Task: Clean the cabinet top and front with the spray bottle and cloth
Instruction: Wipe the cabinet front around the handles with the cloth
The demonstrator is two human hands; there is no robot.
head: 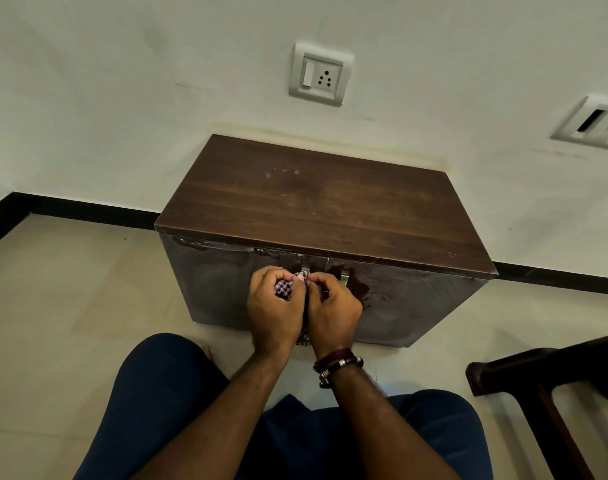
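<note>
A low dark wooden cabinet (316, 209) stands against the wall, its top smeared and its front streaked with wet marks. Both hands are held together in front of the cabinet's doors near two metal handles (344, 277). My left hand (273, 308) grips a bunched checked cloth (284, 289), and my right hand (333, 306) pinches the same cloth at its top, fingers curled. A bit of cloth hangs below the hands. No spray bottle is in view.
A wall socket plate (320, 75) sits above the cabinet, another plate (593, 123) at the right. Dark wooden furniture (537, 386) juts in at the lower right. My knees in blue trousers (164, 386) are on the tiled floor.
</note>
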